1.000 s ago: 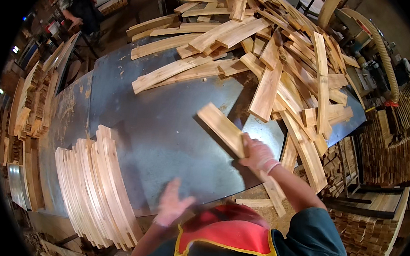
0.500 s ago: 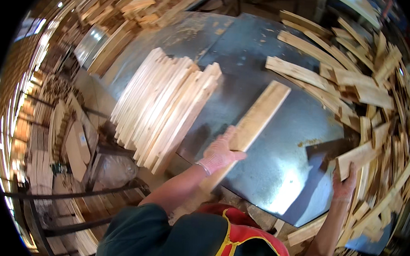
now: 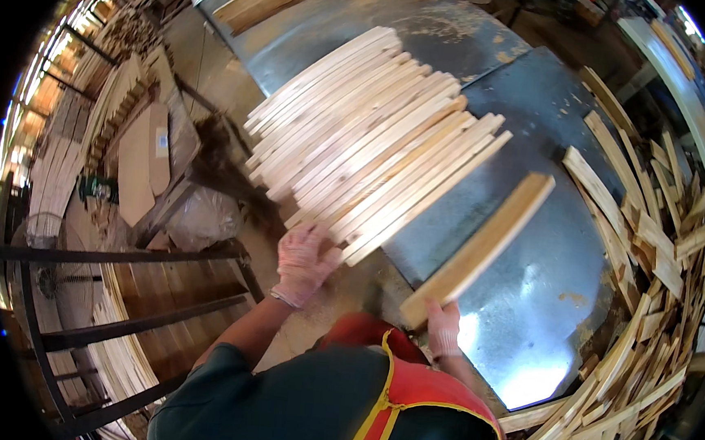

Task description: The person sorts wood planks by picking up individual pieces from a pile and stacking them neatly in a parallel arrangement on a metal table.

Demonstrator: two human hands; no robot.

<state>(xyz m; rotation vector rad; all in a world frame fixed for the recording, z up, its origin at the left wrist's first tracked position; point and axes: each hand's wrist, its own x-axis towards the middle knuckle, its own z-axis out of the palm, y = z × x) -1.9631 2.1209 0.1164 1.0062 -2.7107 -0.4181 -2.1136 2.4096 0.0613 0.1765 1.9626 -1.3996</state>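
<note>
Near the middle, my left hand (image 3: 304,264), in a pale pinkish knit glove, is at the near ends of a row of light wooden boards (image 3: 367,131). Its fingers curl against the board ends, with the thumb to the right. These boards stand close together on a metal-topped table (image 3: 508,92), their ends slightly uneven. To the right, a separate wooden plank (image 3: 485,246) lies slanted over the table. My right hand (image 3: 443,328), also gloved, grips its near end, fingers partly hidden by the wood.
A heap of loose wood strips (image 3: 647,339) covers the table's right side. At lower left stands a dark metal rack (image 3: 124,331) beside a clear plastic bag (image 3: 203,222). Thick timber (image 3: 274,2) lies at the far left of the table.
My left hand has let go of the plank and moved to the board row. My right hand has left the short wood piece at the heap and taken the plank's near end. The view has turned left.
</note>
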